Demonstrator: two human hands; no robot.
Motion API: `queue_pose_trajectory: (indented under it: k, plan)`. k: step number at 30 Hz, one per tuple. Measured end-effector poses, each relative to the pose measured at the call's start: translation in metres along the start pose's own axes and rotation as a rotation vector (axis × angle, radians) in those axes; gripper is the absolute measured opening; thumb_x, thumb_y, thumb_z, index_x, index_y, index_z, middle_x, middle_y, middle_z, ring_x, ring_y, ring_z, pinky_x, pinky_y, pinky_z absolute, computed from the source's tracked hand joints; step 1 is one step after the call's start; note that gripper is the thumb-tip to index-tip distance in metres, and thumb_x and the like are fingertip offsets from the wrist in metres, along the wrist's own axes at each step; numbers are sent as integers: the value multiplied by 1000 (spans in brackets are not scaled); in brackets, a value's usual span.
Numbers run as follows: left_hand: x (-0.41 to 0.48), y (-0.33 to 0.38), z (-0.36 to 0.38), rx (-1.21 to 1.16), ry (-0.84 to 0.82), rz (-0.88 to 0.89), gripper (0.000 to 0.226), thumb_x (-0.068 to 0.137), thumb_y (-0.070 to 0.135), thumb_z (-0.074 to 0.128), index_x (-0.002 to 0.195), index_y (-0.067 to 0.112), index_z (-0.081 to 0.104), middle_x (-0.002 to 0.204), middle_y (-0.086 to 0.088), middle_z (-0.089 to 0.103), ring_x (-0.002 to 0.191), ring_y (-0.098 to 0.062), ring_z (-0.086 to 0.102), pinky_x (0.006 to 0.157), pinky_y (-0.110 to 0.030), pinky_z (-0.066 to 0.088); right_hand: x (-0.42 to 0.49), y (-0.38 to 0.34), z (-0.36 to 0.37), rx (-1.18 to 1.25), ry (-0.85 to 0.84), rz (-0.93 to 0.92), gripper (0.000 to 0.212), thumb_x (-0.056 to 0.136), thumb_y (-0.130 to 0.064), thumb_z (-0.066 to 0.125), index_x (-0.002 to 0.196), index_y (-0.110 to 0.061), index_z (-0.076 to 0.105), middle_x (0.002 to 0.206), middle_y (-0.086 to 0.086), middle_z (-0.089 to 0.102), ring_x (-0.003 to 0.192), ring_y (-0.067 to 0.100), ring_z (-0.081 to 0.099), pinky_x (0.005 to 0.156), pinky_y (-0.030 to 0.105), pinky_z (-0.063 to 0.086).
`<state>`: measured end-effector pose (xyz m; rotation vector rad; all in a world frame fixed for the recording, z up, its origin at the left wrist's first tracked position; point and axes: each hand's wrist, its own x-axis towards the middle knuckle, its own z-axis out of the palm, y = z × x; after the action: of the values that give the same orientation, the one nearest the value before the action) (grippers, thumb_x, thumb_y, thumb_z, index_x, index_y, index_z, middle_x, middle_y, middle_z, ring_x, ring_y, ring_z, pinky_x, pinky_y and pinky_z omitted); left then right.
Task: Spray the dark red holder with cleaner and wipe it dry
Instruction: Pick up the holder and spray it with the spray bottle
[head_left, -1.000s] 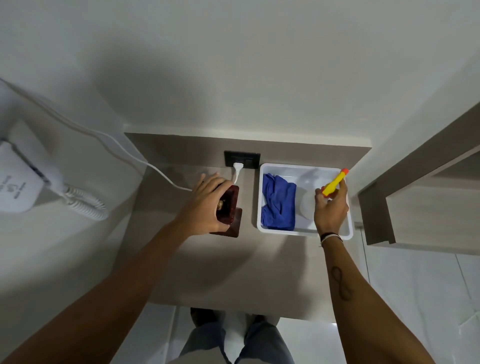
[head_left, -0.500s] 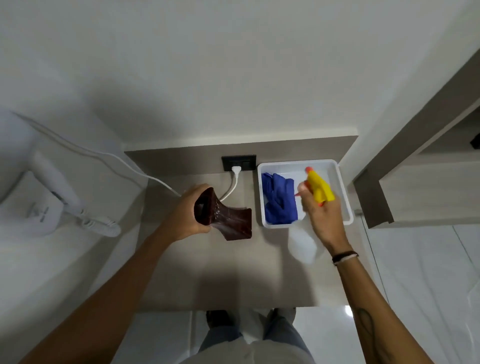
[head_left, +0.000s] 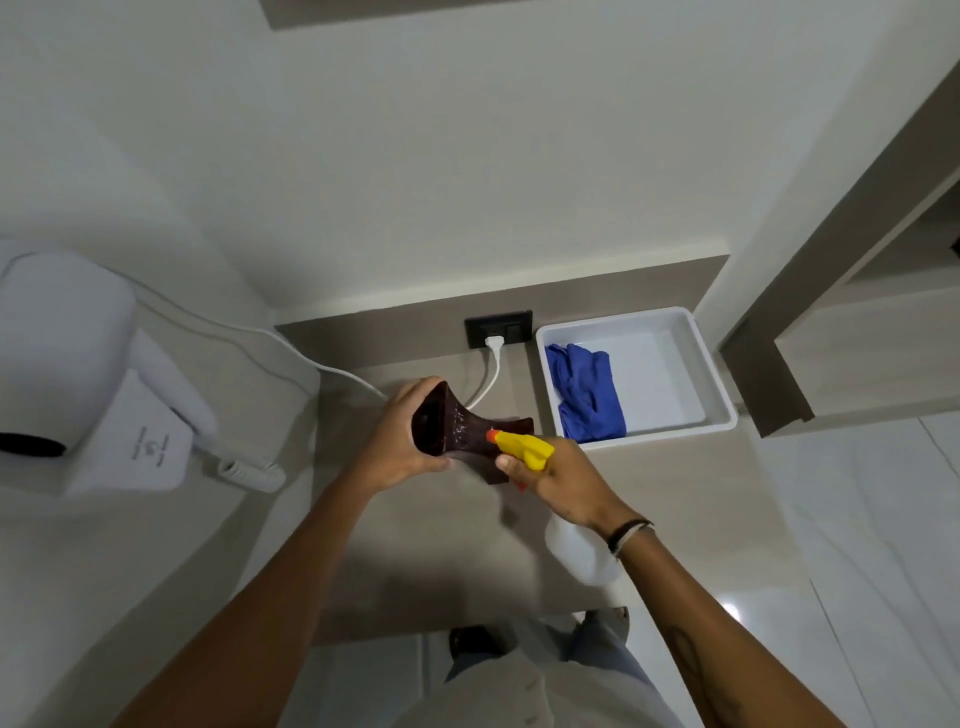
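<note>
My left hand grips the dark red holder by its open end and holds it tilted above the counter. Its side glistens with droplets. My right hand is wrapped around a spray bottle with a yellow head. The orange nozzle sits right against the holder's side. A blue cloth lies crumpled in the left part of the white tray.
The beige counter runs to a front edge near my legs. A white hair dryer unit with a coiled cord hangs on the left wall. A white plug sits in the black socket. A wooden cabinet stands at right.
My right hand brought the spray bottle from beside the tray leftward up to the holder. My left hand kept the holder lifted and tilted. Droplets now show on the holder's side.
</note>
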<state>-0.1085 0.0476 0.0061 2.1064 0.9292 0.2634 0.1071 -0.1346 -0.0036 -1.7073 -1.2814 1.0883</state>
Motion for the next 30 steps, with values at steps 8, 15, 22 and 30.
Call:
queue_pose_trajectory:
  k: [8,15,22,30]
  plan:
    - [0,-3,-6,37,-105,16,123,64,13,96,166,37,31,161,12,34,149,-19,39,121,-33,44,-1,15,-1,-169,65,131,52,98,-68,55,144,-45,60,93,-7,76,88,17,72,87,43,60]
    - [-4,-3,-8,99,-80,14,124,59,15,96,165,33,35,152,14,43,139,-14,46,105,-18,44,-11,38,-9,-363,134,224,52,101,-69,48,146,-45,59,108,2,78,97,26,72,85,44,60]
    - [-9,-2,-5,46,2,-120,108,60,43,95,155,32,45,139,8,63,122,-15,64,98,-30,58,-13,26,-7,-105,105,158,52,97,-66,61,144,-44,61,97,-11,78,81,6,67,82,31,56]
    - [-15,4,-1,-119,-5,-353,60,80,68,76,136,50,63,124,13,74,116,-17,72,99,-38,60,-12,-7,7,-99,67,1,56,96,-70,55,143,-40,63,120,-11,79,103,13,74,89,41,61]
